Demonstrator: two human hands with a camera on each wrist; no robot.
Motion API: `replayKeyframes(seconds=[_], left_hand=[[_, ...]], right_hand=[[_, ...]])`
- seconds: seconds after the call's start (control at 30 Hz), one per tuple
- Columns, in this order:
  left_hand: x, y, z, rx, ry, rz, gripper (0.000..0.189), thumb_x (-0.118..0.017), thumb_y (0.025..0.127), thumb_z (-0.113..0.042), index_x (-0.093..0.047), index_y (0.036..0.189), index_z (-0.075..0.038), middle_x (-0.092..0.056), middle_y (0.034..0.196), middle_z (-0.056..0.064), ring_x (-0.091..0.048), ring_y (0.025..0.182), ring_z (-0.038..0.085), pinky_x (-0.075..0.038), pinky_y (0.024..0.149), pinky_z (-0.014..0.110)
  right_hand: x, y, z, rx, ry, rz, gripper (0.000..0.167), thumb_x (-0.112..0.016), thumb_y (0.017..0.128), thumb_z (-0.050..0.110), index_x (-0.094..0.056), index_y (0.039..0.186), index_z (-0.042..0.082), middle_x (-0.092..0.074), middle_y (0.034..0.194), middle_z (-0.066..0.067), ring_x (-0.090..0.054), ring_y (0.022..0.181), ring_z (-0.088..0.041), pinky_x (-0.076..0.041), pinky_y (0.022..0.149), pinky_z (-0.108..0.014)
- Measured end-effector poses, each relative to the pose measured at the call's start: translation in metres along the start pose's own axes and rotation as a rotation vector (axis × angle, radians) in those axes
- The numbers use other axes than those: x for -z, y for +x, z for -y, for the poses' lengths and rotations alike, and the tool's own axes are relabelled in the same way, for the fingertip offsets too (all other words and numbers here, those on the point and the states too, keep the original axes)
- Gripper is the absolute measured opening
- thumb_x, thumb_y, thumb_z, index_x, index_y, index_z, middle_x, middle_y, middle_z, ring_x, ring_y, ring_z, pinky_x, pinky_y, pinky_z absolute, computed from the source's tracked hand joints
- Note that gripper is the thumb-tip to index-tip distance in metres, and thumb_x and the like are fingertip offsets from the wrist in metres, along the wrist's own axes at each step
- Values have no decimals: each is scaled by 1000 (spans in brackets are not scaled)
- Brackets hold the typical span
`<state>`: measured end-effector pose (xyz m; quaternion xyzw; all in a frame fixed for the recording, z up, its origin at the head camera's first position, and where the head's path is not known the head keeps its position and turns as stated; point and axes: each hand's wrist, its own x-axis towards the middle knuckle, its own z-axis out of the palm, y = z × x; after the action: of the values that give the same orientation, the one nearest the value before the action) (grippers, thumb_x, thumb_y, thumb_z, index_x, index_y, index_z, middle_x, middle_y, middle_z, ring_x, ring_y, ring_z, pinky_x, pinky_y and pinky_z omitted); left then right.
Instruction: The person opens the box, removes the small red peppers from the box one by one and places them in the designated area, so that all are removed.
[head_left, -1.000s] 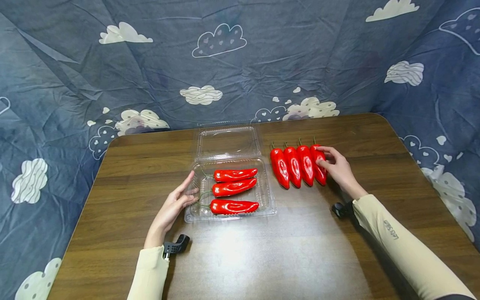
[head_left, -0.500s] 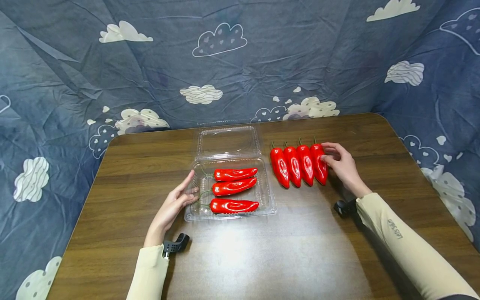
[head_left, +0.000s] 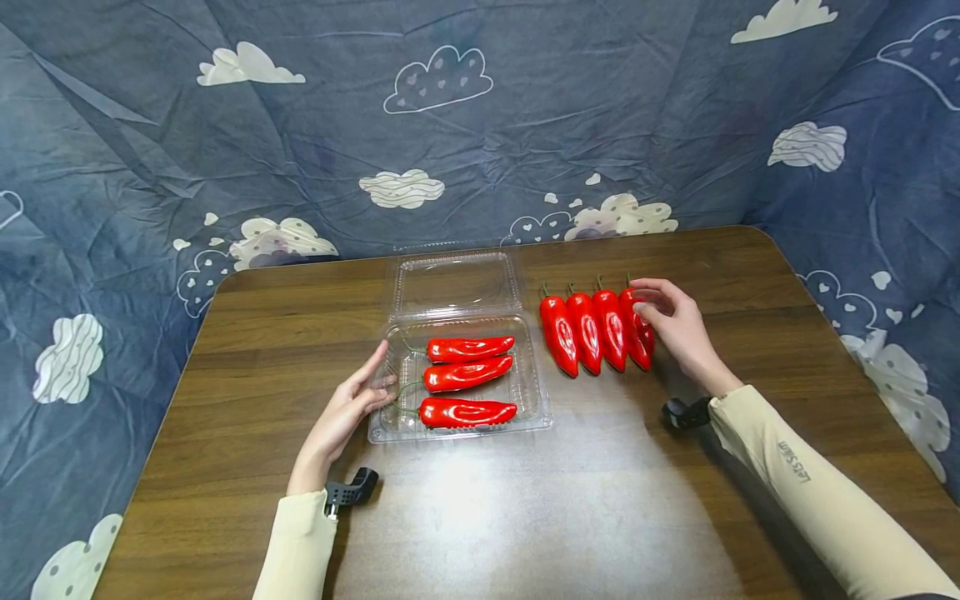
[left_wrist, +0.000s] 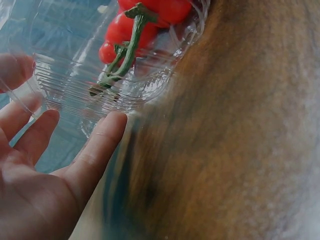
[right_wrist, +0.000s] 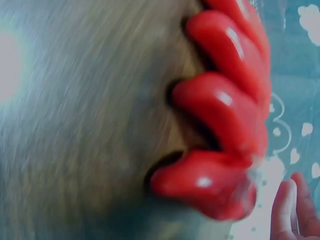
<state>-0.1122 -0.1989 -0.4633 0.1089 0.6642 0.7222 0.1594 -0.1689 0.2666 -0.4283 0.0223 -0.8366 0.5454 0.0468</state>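
Table [head_left: 637, 517] extends past peppers [head_left: 589, 333]; left fingers [left_wrist: 97, 150] touch tray rim [head_left: 487, 434].

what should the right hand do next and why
Probably pinch the rightmost loose pepper and lift it: the right hand is poised there, and three peppers lie in the open container with a gap between the nearer two.

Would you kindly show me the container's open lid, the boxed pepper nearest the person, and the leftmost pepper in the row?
Open lid [head_left: 457, 283]: head view, middle of its clear panel.
Nearest boxed pepper [head_left: 467, 412]: head view, middle of its body.
Leftmost row pepper [head_left: 559, 335]: head view, middle of its body.
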Motion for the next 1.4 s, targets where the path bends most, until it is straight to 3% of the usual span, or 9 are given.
replayKeyframes(seconds=[0.23, 0.4, 0.63, 0.93, 1.07, 1.17, 1.3, 1.4], left_hand=[[0, 0, 0, 6, 2, -4, 68, -40, 91, 8, -17, 153, -8, -5, 160, 1, -29, 134, 42, -43, 101, 33], [0, 0, 0, 10, 2, -8, 69, -40, 91, 9, -17, 153, -8, -5, 160, 1, -30, 134, 42, -43, 100, 31], [0, 0, 0, 13, 2, -11, 69, -41, 91, 9, -17, 153, -9, -5, 160, 1, -30, 134, 42, -44, 99, 30], [-1, 0, 0, 10, -4, -10, 69, -40, 91, 9, -17, 153, -8, -5, 160, 1, -29, 134, 42, -44, 99, 30], [-1, 0, 0, 8, -3, -9, 68, -40, 91, 9, -16, 153, -7, -5, 160, 2, -29, 134, 42, -44, 99, 29], [-1, 0, 0, 8, 2, -11, 68, -40, 91, 8, -17, 153, -8, -5, 160, 2, -30, 134, 42, -44, 99, 29], [0, 0, 0, 6, 7, -10, 68, -40, 91, 8, -17, 153, -8, -4, 160, 2, -29, 134, 42, -44, 99, 29], [0, 0, 0, 8, 6, -10, 68, -40, 91, 8, -17, 153, -8, -4, 160, 3, -29, 134, 42, -44, 99, 29]], right_hand=[[-12, -5, 15, 38, 48, 68, 37, -51, 96, 8, -50, 131, -4, -53, 124, -27, -54, 105, -16, -48, 82, -14], [-22, -8, 24, 32, 85, 122, 36, -51, 96, 6, -50, 131, -4, -56, 121, -26, -57, 105, -22, -52, 82, -21], [-37, -10, 35, 62, 128, 191, 34, -52, 95, 1, -52, 128, -7, -57, 116, -31, -61, 99, -19, -50, 82, -16], [-54, -9, 46, 87, 156, 309, 33, -54, 92, -3, -53, 124, -10, -60, 110, -32, -63, 97, -27, -51, 83, -20], [-61, -10, 53, 98, 162, 360, 32, -53, 92, -3, -53, 123, -10, -61, 108, -31, -65, 94, -20, -51, 83, -21], [-66, -11, 58, 98, 164, 399, 32, -51, 92, -5, -53, 124, -10, -61, 108, -30, -65, 97, -25, -50, 85, -20], [-72, -11, 65, 85, 173, 460, 34, -49, 92, -5, -51, 126, -10, -61, 110, -29, -60, 103, -40, -51, 90, -31], [-78, -12, 70, 77, 172, 500, 35, -50, 93, -3, -51, 127, -9, -62, 110, -25, -60, 104, -41, -51, 92, -41]])
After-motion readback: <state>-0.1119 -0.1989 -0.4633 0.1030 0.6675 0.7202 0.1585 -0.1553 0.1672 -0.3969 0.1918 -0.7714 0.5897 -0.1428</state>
